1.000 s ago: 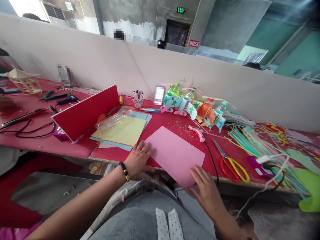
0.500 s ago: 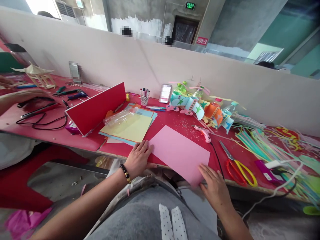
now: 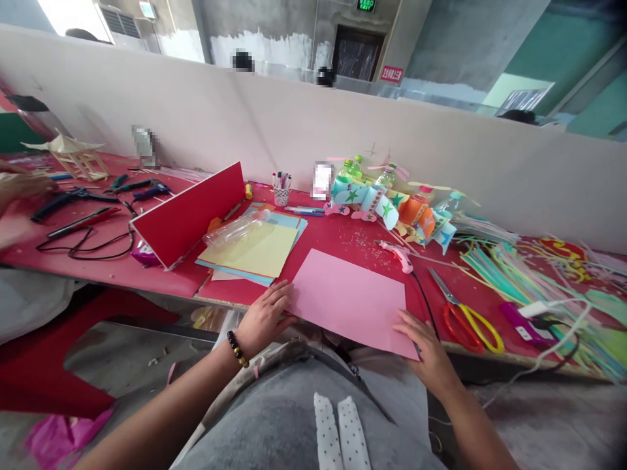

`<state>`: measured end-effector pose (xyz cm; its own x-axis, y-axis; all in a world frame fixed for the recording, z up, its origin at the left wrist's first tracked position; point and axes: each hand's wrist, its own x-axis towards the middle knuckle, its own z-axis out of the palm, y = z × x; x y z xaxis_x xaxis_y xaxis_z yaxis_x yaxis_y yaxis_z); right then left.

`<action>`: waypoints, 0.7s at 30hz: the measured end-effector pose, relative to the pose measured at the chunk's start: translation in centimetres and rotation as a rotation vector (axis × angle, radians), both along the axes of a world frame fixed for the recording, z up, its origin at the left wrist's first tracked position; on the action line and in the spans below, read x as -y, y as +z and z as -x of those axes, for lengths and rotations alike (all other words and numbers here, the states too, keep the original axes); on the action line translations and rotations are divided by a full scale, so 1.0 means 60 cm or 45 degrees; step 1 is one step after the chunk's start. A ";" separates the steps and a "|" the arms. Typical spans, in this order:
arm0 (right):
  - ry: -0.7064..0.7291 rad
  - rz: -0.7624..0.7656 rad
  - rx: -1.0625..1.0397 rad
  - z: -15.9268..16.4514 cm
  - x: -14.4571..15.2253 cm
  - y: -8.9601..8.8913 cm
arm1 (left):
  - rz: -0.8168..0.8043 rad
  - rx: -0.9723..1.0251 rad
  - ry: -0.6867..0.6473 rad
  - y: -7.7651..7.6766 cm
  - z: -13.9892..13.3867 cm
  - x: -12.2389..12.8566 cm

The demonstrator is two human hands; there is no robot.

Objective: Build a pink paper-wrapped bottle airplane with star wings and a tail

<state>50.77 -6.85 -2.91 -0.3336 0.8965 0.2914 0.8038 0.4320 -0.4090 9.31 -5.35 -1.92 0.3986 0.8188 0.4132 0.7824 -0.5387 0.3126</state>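
Note:
A pink sheet of paper [image 3: 350, 300] lies in front of me, its near edge reaching over the table's edge. My left hand [image 3: 267, 316] rests at the sheet's left edge, fingers stretched out and touching it. At the right edge, my right hand [image 3: 424, 343] has its fingers over the sheet near the corner, with the thumb low by the border. Left of the pink sheet is a stack of coloured paper [image 3: 272, 254], yellow on top, with a clear plastic bottle [image 3: 238, 230] lying on it. A pink glue gun [image 3: 399, 256] lies behind the sheet.
Scissors [image 3: 458, 313] with red and yellow handles lie right of my right hand, near coloured strips [image 3: 504, 281] and a purple power strip [image 3: 526, 326]. Decorated bottle models [image 3: 386, 202] and a pen cup [image 3: 281, 192] stand behind. A red board [image 3: 191, 215] divides off a co-worker's side.
The pink sheet has turned, so its near edge runs closer to the table's edge. My right hand has shifted slightly right and up with its corner; my left hand has moved slightly left.

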 end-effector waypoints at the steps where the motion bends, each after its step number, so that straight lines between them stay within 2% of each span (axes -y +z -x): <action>1: -0.007 -0.018 -0.036 0.000 -0.005 0.000 | 0.035 0.032 -0.037 0.000 0.001 -0.003; 4: -0.014 -0.068 -0.143 -0.001 -0.021 -0.002 | 0.105 0.078 -0.110 0.004 0.002 -0.011; 9: -0.063 -0.113 -0.266 0.005 -0.040 -0.002 | 0.153 0.059 -0.114 0.021 0.005 -0.020; 15: -0.251 -0.190 -0.319 0.024 -0.048 0.002 | 0.243 0.002 -0.115 0.042 0.011 -0.034; 21: -0.417 -0.293 -0.306 0.039 -0.051 0.008 | 0.286 -0.023 -0.073 0.051 0.010 -0.074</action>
<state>48.40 -3.77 -2.45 0.0573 0.8464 0.5294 0.8072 0.2728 -0.5234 8.69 -0.88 1.11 0.4527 0.8653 0.2152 0.7593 -0.5006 0.4158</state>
